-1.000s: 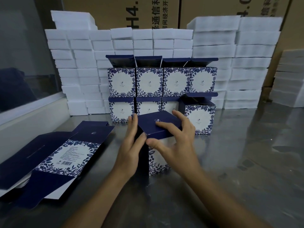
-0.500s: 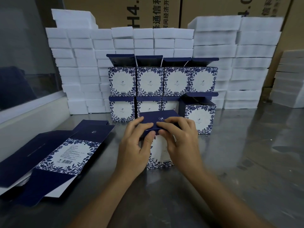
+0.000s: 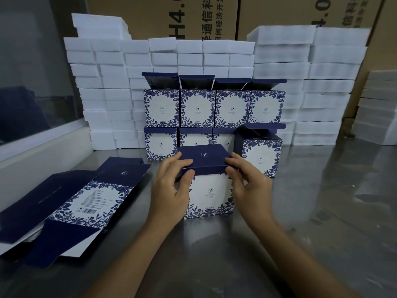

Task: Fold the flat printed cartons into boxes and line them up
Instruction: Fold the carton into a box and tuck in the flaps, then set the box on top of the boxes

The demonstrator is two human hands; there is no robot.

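Here the step in hand looks like closing the top flap of the box, which stands upright on the surface, printed face toward the camera, long axis near vertical. Left hand and right hand each have a pinching grip on the flap's front corners. Next, likely tucking it in, then setting it beside the stacked boxes.

Brown shipping cartons behind: "H4.", "通信科", "经济开". Flat carton: barcode, print unreadable.
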